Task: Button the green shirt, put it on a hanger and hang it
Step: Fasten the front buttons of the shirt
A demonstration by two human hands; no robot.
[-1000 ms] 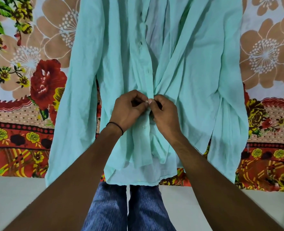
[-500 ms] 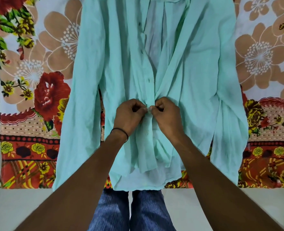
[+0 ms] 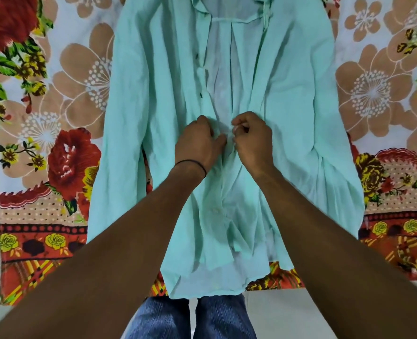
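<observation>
**Q:** What does the floral sheet (image 3: 55, 118) do here?

**A:** It is the work surface. It lies flat under the whole garment, probably to keep the garment off the floor and stop the fabric sliding while it is fastened.

**Q:** And where is the green shirt (image 3: 288, 106)?

**A:** On the sheet, front side up, with its collar far from the person and its hem near. The sleeves lie straight down either side. Laid this way, the two front edges run towards the person, so both hands reach them evenly. The lower front is closed and the chest is open.

**Q:** How are the hands set?

**A:** They meet at mid-chest, almost touching. The left hand (image 3: 197, 140) has its fingers curled into the buttonhole edge. The right hand (image 3: 254, 140) pinches the opposite edge between thumb and forefinger. Each holds one side, seemingly to bring a button to its hole. The button itself is hidden by the fingers.

**Q:** How far along is the work?

**A:** One fastened button (image 3: 214, 211) shows below the hands, and empty buttonholes (image 3: 201, 94) show above them. Buttoning appears to be midway, and no hanger is in view.
</observation>
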